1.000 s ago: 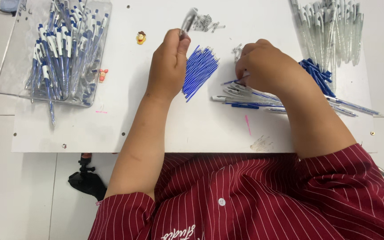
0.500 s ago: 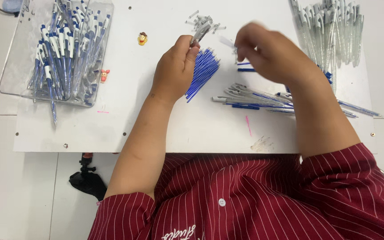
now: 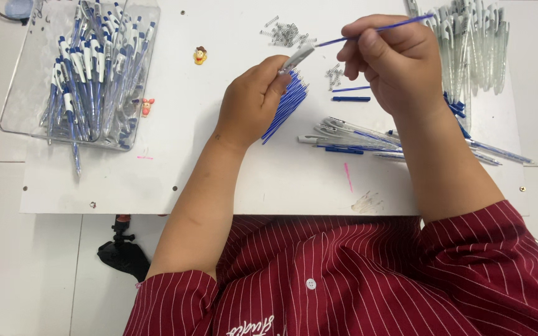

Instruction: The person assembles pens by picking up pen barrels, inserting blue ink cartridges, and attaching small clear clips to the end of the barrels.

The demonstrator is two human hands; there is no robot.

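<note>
My left hand [image 3: 251,99] grips a clear pen barrel [image 3: 296,59] that points up and to the right, over a pile of blue refills [image 3: 285,106] lying on the white table [image 3: 188,155]. My right hand [image 3: 396,62] pinches a thin blue refill [image 3: 375,30] whose tip reaches toward the barrel's open end; the two are almost touching. A small heap of metal springs [image 3: 286,32] sits just beyond both hands.
A clear tray [image 3: 26,81] at the far left holds several finished blue-and-white pens. Empty clear barrels [image 3: 481,43] are stacked at the far right. Partly built pens [image 3: 350,134] and loose blue caps [image 3: 351,98] lie under my right forearm. Two tiny figurines [image 3: 200,56] stand between tray and hands.
My right hand rose from the pens on the table with a blue refill and brought it toward the barrel. My left hand shifted slightly right and tilted the barrel toward it.
</note>
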